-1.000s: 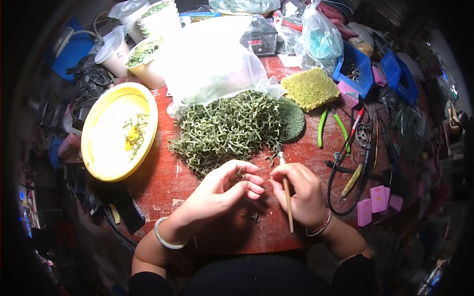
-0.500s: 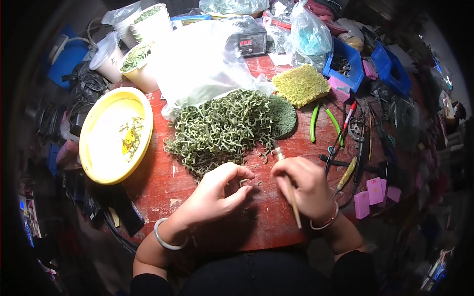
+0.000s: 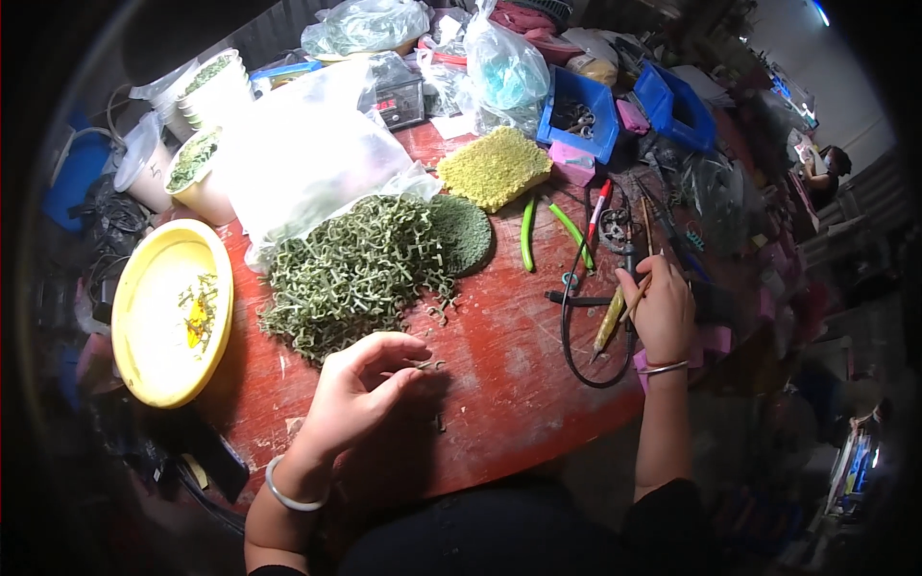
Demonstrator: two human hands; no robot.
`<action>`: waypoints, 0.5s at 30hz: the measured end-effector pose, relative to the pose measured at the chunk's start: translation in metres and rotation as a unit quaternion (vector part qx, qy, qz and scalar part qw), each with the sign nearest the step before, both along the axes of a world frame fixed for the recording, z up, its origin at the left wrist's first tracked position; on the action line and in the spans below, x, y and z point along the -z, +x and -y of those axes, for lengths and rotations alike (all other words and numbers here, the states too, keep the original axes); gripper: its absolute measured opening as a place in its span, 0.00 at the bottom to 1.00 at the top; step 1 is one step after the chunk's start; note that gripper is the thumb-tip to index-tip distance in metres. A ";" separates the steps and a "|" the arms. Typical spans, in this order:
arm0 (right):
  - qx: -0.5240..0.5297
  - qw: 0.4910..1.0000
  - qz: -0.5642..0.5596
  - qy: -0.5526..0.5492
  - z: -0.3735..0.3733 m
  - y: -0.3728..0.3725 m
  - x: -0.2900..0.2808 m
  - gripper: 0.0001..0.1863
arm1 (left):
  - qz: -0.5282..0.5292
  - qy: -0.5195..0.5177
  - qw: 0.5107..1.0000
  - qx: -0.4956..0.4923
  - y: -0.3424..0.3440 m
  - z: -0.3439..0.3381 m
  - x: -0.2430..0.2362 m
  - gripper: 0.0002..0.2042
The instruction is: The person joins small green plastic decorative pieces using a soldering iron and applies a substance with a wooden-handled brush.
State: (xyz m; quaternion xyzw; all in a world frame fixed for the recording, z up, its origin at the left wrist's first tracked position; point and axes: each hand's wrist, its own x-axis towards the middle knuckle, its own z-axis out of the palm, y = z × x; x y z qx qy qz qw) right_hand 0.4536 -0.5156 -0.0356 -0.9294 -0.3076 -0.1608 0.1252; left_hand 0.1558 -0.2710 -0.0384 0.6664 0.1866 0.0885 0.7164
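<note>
My left hand (image 3: 360, 392) is just in front of a big pile of small, curved green pieces (image 3: 351, 274) on the red table. Between its thumb and fingers I pinch one such small hooked piece (image 3: 429, 365), partly hidden by the fingertips. Over at the right, my right hand (image 3: 663, 312) grips a thin wooden stick (image 3: 637, 300) above the tools. Close by it lie a yellowish handled tool (image 3: 609, 322) with a dark tip and a black cable (image 3: 567, 348). Beyond the pile stands a white plastic bag (image 3: 317, 144).
A yellow basin (image 3: 125, 326) with a few bits inside stands at the left. Behind the pile are a yellow sponge-like block (image 3: 495, 168) and a green round pad (image 3: 464, 235). Green-handled tweezers (image 3: 527, 235), blue bins (image 3: 600, 134) and pink blocks (image 3: 711, 339) are at the right.
My right hand has moved away to the right with the stick, over to the tools. The left hand has closed its fingers on a small green piece. The view has turned to the right.
</note>
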 end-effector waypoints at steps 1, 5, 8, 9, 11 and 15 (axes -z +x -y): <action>0.014 1.000 0.019 -0.008 -0.001 0.001 0.004 0.19 | 0.013 0.022 1.000 -0.011 0.000 0.001 0.002 0.13; 0.028 0.998 0.041 -0.033 0.000 0.013 0.011 0.19 | 0.027 -0.017 0.999 -0.041 0.002 0.003 0.006 0.11; 0.045 0.997 0.057 -0.028 -0.002 0.016 0.020 0.18 | -0.016 -0.002 0.999 -0.043 0.002 0.003 0.000 0.12; 0.045 0.997 0.056 -0.005 -0.002 0.014 0.018 0.16 | -0.023 0.014 0.998 -0.051 0.002 0.004 0.002 0.12; 0.005 0.993 0.080 0.086 -0.007 0.010 0.011 0.15 | -0.009 0.085 0.995 -0.048 0.002 0.002 0.002 0.12; -0.034 0.919 -0.183 0.347 -0.017 -0.025 -0.006 0.12 | -0.003 0.174 0.984 -0.044 0.001 0.002 -0.006 0.10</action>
